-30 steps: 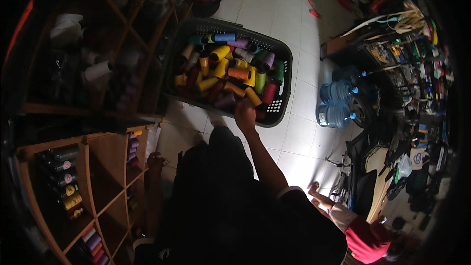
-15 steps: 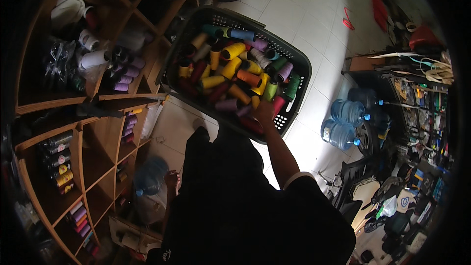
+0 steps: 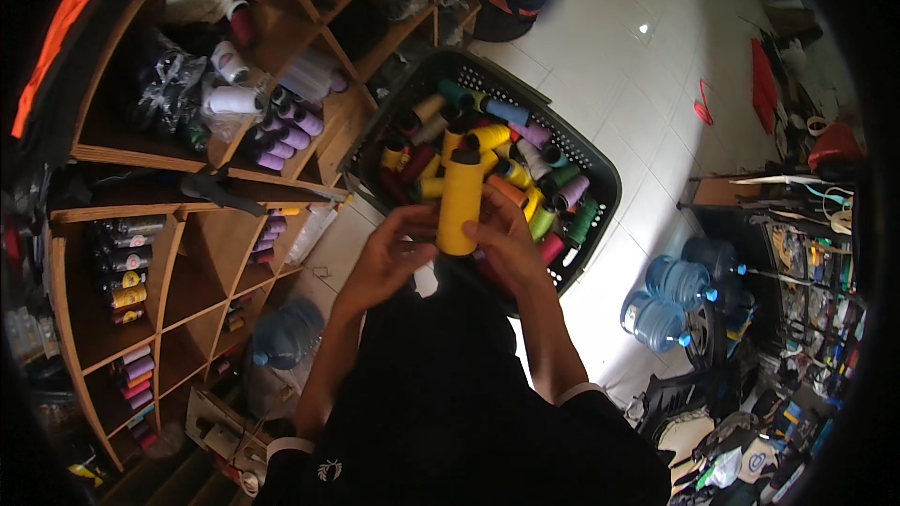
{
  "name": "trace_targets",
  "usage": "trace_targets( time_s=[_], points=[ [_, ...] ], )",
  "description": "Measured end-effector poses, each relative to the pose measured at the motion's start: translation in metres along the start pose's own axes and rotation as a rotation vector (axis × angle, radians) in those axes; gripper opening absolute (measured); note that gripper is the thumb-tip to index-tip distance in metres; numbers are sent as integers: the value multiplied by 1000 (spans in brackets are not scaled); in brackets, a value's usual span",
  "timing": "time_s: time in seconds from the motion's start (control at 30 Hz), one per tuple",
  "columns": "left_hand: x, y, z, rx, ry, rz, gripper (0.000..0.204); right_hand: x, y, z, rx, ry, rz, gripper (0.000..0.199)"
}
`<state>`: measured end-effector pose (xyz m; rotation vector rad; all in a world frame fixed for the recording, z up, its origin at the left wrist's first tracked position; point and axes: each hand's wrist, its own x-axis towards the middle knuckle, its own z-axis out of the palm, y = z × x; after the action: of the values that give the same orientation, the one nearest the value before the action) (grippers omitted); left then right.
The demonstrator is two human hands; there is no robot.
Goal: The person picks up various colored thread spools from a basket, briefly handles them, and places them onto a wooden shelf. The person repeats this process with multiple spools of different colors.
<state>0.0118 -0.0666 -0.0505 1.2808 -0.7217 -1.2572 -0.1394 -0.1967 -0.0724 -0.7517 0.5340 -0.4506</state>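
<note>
A yellow thread cone (image 3: 459, 206) with a dark top stands nearly upright over the basket. My right hand (image 3: 511, 242) is closed on its lower right side, thumb across the front. My left hand (image 3: 389, 255) has curved fingers and its thumb at the cone's left edge; some fingertips are hidden behind it. Just below the left fingers shows a small white patch (image 3: 426, 279) that I cannot identify. Beneath the hands sits a dark perforated plastic basket (image 3: 607, 145) of thread cones in yellow, orange, green, purple, red and other colours.
Wooden shelving (image 3: 192, 276) with cubbies of thread cones and plastic-wrapped items lines the left. Blue water jugs (image 3: 653, 321) stand at the right, with another jug (image 3: 287, 333) at lower left. Cluttered goods (image 3: 750, 431) fill the lower right. A dark bag (image 3: 511, 9) sits beyond the basket.
My right hand has lifted from the basket, bringing the yellow thread cone up in front of me. My left hand has risen from the lower left to the cone. The view has shifted.
</note>
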Motion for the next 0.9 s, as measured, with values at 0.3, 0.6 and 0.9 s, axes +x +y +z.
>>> trace_targets(
  time_s=[0.3, 0.6, 0.9],
  points=[
    [-11, 18, -5, -400, 157, 70, 57, -2, -22, 61, -395, -40, -291, 46],
    [-24, 27, -11, -615, 71, 62, 63, -4, -25, 91, -546, 69, -360, 24],
    [-27, 26, -11, -635, 91, 146, 61, -17, -32, 110, -728, 103, -614, 14]
  ],
)
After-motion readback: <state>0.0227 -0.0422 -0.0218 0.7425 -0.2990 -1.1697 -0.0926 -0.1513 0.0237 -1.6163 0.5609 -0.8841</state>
